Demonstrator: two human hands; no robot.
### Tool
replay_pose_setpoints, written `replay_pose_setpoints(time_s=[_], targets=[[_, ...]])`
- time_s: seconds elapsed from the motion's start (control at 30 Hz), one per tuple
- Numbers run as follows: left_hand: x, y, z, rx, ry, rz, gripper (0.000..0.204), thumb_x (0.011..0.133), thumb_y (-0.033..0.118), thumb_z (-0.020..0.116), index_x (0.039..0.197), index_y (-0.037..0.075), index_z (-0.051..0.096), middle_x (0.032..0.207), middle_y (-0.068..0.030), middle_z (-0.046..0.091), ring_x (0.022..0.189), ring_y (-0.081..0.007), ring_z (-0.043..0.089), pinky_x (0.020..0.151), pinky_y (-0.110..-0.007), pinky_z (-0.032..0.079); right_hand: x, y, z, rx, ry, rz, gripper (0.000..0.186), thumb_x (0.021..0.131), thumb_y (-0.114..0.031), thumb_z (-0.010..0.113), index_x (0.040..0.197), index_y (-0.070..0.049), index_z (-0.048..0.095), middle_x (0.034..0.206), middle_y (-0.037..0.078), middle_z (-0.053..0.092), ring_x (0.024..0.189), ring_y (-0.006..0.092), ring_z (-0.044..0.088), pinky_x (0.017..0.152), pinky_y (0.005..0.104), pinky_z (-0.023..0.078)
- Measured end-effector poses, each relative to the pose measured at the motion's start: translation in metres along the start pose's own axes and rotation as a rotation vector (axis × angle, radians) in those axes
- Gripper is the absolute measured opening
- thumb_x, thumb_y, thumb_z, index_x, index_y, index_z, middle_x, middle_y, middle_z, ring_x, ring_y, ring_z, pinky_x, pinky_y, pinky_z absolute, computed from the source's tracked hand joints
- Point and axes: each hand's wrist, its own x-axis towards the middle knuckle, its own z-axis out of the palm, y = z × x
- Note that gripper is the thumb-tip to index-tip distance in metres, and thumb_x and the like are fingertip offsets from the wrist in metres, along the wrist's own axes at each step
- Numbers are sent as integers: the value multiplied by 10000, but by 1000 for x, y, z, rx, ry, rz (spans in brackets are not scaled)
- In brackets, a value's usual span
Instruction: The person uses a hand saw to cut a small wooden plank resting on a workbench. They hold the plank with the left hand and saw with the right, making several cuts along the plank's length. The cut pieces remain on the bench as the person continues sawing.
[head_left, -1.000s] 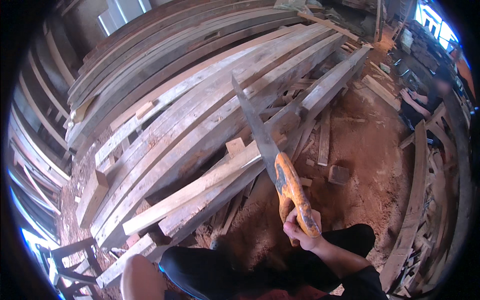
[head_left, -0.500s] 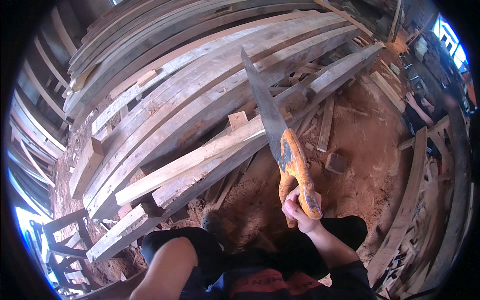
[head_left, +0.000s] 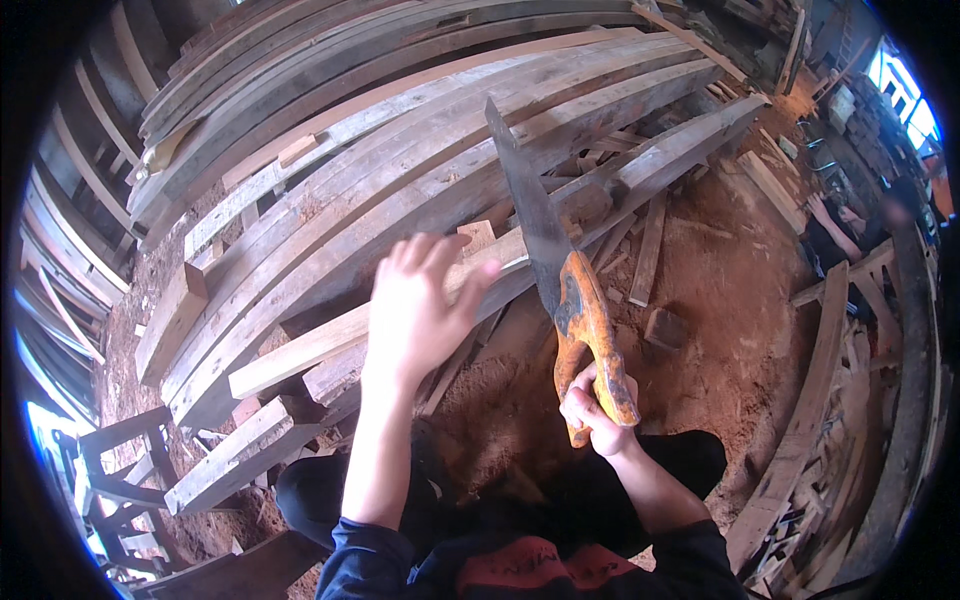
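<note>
My right hand (head_left: 598, 405) grips the worn orange wooden handle of a handsaw (head_left: 545, 245), whose grey blade points up and away from me over the timbers. My left hand (head_left: 422, 305) is raised with fingers spread, just over a pale squared beam (head_left: 290, 362) that lies across a thicker rough beam (head_left: 330, 385); whether it touches the beam I cannot tell. A small wood block (head_left: 476, 234) sits behind the pale beam, partly behind my fingers.
Long weathered planks (head_left: 330, 240) are stacked ahead; boards (head_left: 90, 190) lean at left. A dark slatted frame (head_left: 110, 480) is lower left. Sawdust-strewn ground (head_left: 720, 300) holds a small block (head_left: 664, 330). Another person (head_left: 840, 230) is at the right, beside a woodpile (head_left: 805, 450).
My left hand has come up and forward from low by my knee to above the pale beam. The saw, still in my right hand, sits higher in view than a second ago.
</note>
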Motion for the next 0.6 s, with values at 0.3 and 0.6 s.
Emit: replay_pose_setpoints(time_s=[0.3, 0.6], targets=[[8, -59, 93, 310, -235, 214, 578, 879, 526, 563, 1049, -26, 577, 1007, -172, 586, 942, -306, 559, 810, -411, 453, -1, -2, -3, -24, 4, 14, 143, 891, -80, 653, 857, -39, 520, 658, 21, 544, 542, 81, 511, 500, 234, 414], [9, -59, 103, 282, -287, 203, 642, 876, 582, 533, 1034, -40, 543, 1005, -191, 582, 969, -335, 567, 835, -424, 473, -4, 3, 14, -32, 206, -164, 80, 882, -23, 601, 915, -1, 532, 690, 35, 537, 544, 89, 525, 482, 238, 426]])
